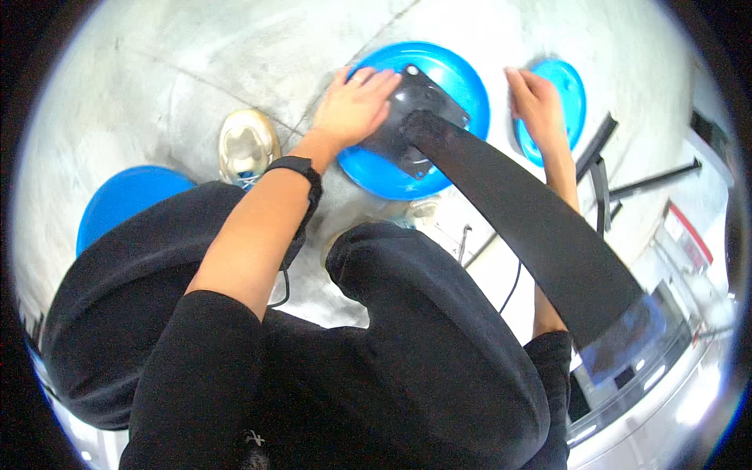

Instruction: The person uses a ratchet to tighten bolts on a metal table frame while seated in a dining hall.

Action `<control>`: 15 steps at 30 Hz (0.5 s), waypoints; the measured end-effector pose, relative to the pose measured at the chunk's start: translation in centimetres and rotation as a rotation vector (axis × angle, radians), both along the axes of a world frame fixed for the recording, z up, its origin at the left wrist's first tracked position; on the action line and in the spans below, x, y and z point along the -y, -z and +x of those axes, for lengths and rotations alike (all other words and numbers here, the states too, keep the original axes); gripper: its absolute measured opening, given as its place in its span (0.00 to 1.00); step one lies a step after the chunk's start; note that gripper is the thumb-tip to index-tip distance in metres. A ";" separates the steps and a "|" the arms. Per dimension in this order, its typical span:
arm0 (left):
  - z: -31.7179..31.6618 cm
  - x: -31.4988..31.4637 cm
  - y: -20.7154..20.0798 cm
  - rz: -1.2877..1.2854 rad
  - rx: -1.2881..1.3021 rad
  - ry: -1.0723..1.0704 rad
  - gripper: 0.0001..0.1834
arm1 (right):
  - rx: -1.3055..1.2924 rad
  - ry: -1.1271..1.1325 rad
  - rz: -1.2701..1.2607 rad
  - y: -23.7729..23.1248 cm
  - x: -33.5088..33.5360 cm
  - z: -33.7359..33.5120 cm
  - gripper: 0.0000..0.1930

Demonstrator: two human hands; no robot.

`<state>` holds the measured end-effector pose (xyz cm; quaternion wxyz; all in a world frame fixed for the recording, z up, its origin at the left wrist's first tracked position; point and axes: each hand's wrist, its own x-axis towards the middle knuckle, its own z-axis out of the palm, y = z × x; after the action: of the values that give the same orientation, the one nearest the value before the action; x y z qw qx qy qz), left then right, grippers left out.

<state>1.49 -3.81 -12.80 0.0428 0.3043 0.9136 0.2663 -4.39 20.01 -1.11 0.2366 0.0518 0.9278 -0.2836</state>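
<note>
A black plate (377, 135) with corner holes and a domed middle lies on a round blue seat (471, 86). From it a wide, curved black bar (526, 215) reaches toward the lower right, its end covered in clear bluish plastic film (624, 338). My left hand (356, 106) lies on the plate's left edge, fingers stretched out. To the right, my right hand (537, 106) is raised beside the bar with its fingers curled together. Whatever it may hold is hidden. The bar covers part of my right forearm.
Behind my right hand is a second blue seat (574, 92), and another blue disc (129, 200) shows beside my leg. Black metal legs (601, 184) lie on the pale floor (172, 98) at the right. A light shoe (247, 146) stands left of the seat.
</note>
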 end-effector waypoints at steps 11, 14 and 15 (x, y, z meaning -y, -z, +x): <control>-0.3 -1.6 -0.1 0.026 -0.086 0.062 0.25 | -0.592 1.244 -0.217 -3.3 -6.7 30.7 0.12; -1.2 5.0 5.4 0.004 0.047 0.071 0.18 | -0.242 0.969 0.181 1.0 -2.7 35.0 0.11; -0.6 4.4 3.8 0.071 0.001 0.156 0.15 | -0.160 1.010 0.195 2.4 -2.6 37.8 0.11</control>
<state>0.86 -8.19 -16.59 0.0529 0.3758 0.8770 0.2946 33.40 22.65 -3.49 -0.0073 0.4930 0.8244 -0.2779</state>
